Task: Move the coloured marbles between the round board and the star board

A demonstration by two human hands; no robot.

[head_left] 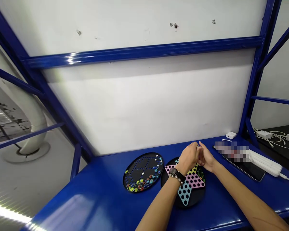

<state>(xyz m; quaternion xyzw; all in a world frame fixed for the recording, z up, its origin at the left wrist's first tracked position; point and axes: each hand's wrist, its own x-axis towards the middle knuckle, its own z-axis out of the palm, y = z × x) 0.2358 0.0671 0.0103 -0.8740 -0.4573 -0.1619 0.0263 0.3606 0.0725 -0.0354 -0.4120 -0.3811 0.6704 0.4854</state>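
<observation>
My left hand (189,156) and my right hand (206,158) meet above the far edge of a round black board with a coloured star (189,186). Both hands have their fingers curled and pressed together; whether anything sits between them is hidden. A watch and a bead bracelet are on my left wrist. To the left lies a second round black board (143,171) holding several coloured marbles along its near and right rim.
Everything rests on a blue table (98,199) inside a blue metal frame against a white wall. A dark phone (247,167), a white power strip (267,163) and a small white charger (231,135) lie at the right. More white cables lie on a dark surface at far right.
</observation>
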